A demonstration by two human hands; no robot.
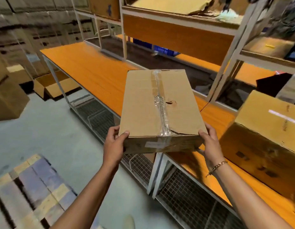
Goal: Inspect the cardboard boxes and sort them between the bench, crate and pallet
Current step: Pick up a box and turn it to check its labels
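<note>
Left hand (115, 143) and right hand (209, 142) grip a cardboard box (160, 104) by its near corners.
Each thumb lies on the top face, with the fingers curled round the side and underneath. Both bare forearms reach forward, converging slightly.

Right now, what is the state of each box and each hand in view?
taped box: sealed with tape, top torn a little, held over the bench edge.
left hand: grips its near left corner.
right hand: grips its near right corner.
large box: closed, resting on the bench.
floor box: open.
</note>
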